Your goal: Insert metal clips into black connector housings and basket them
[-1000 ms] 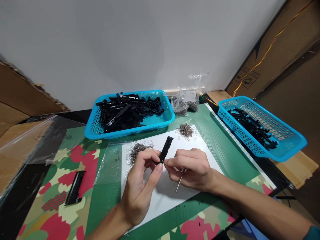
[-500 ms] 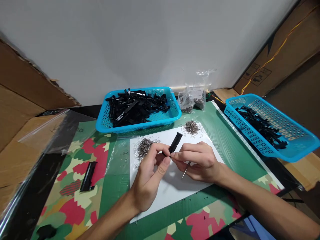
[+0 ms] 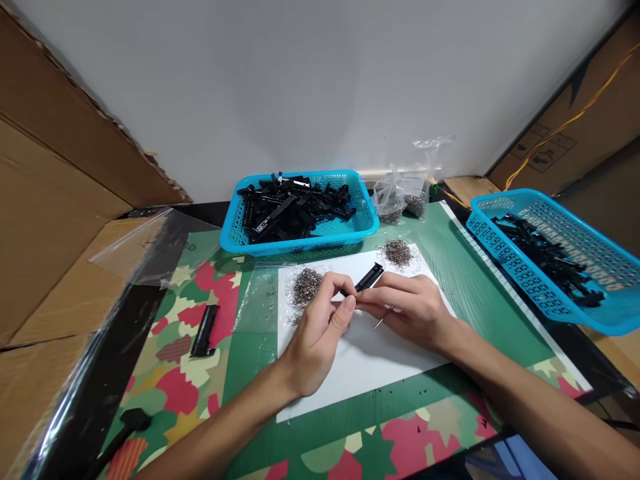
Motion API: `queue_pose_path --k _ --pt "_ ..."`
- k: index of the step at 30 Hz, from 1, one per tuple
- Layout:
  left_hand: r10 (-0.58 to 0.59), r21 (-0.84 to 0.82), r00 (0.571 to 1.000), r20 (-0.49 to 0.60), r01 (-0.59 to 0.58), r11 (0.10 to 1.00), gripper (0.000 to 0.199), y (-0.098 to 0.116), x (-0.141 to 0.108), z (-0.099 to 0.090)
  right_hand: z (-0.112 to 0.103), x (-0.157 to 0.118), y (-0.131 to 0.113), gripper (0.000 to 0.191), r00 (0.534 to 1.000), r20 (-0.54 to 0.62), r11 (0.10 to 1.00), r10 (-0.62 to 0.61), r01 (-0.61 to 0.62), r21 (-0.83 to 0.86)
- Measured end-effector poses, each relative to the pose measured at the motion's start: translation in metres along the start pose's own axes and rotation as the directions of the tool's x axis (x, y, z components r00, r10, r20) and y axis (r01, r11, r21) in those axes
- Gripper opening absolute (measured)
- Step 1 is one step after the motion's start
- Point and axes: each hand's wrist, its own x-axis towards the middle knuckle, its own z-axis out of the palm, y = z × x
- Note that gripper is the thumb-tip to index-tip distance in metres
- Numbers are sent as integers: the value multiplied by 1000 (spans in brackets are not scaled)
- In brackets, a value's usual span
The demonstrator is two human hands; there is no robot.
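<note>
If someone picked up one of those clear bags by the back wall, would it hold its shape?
Probably not: the clear bag looks thin and crinkled, so likely floppy. Its dark contents sit low, so the bottom may sag.

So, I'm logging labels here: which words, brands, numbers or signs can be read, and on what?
Nothing reads clearly.
Flat clear bag: faint marks, perhaps ending "OD".
Small labelled bag: print too small.
Right-hand cardboard: framed pictograms, too blurred.
Black part in left basket: white marks, unreadable.

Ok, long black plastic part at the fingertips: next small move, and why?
Probably steady the black part with the left hand: its near end is hidden among both hands' fingers, and the right hand also holds a thin metal rod.
</note>
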Motion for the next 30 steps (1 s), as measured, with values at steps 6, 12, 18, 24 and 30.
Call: queue_pose_path --k 6,12,18,24,30 --pt "32 62 999 8 -33 998 24 -3 -2 -1 -5 0 1 22 999 24 995 -49 50 -83" --pt "137 448 985 -102 -78 891 25 0 -5 -2 -6 -3 6 24 996 22 992 -81 83 -97" --pt "359 773 932 -39 -200 602 15 4 -3 -1 -12 -5 20 20 998 -24 984 -50 45 -175" --pt "449 818 775 444 -555 149 27 4 -4 3 -20 -3 31 20 998 -66 966 -20 2 -259" --pt "206 577 627 751 -776 255 55 0 -7 9 -20 -4 31 21 997 -74 960 -14 -8 -280"
